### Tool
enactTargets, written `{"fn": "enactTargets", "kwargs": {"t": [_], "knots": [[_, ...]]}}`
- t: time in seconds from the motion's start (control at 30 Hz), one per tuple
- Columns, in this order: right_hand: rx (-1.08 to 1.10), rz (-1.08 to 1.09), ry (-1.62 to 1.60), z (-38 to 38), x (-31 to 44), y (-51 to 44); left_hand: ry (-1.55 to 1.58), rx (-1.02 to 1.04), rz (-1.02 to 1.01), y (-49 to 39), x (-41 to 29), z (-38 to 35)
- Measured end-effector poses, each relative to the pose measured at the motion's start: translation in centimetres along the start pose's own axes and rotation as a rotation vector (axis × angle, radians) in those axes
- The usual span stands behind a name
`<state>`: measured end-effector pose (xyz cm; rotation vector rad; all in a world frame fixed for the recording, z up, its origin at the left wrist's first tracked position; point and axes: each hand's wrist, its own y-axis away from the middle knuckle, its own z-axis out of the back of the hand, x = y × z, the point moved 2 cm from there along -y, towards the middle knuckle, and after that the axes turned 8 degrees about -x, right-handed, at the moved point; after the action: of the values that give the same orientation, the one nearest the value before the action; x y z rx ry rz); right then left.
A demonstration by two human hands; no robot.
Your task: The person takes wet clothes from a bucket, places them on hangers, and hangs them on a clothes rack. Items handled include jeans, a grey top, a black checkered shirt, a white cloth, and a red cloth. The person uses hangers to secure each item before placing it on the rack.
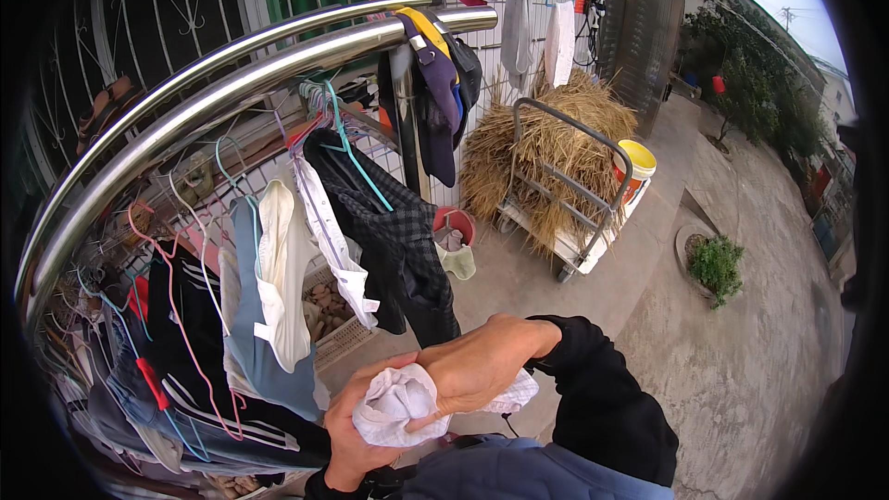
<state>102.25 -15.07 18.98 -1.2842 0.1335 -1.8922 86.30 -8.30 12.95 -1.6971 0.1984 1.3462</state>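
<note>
A pale, whitish piece of cloth (401, 404) is bunched between both hands at the lower middle, its rolled opening facing up. My left hand (354, 423) wraps around its left side. From the right, my right hand (472, 364) reaches across the top and grips it, the thumb at the opening. Part of the fabric sticks out below the right wrist. Left of the hands, clothes hang on thin hangers: a cream garment (281, 278), a blue-grey one (246, 305), black trousers with white stripes (187, 333) and dark checked trousers (410, 243).
A curved steel rail (229, 62) arches over the clothes, with caps (437, 83) at its end. Behind stand a red bucket (458, 222) with cloth inside and a trolley (569, 236) by a straw heap (549, 139). A plastic crate (344, 347) sits under the clothes; a shrub (717, 267) grows right.
</note>
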Motion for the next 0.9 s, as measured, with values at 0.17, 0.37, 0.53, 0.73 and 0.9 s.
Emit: {"fn": "enactTargets", "kwargs": {"t": [0.17, 0.37, 0.53, 0.73, 0.9], "knots": [[0.062, -0.396, -0.066, 1.1, -0.4, 2.6, 0.066, -0.439, -0.033, 1.1, 0.2, 2.5], [-0.86, -0.426, -0.544, 2.4, 2.2, 5.7, 0.347, -0.077, 0.343, 0.3, 0.9, 1.5], [-1.311, 0.175, -0.469, 9.8, 3.8, 11.4, 0.234, 0.544, 0.573, -0.2, 3.0, 1.1], [-1.749, 0.455, 0.209, 24.0, 4.0, 19.2, 0.182, 0.8, 0.864, 1.0, 10.6, -4.3], [-1.7, 0.516, 0.464, 35.6, 0.9, 22.2, 0.196, 0.784, 0.735, -3.1, 18.2, -13.9]]}}
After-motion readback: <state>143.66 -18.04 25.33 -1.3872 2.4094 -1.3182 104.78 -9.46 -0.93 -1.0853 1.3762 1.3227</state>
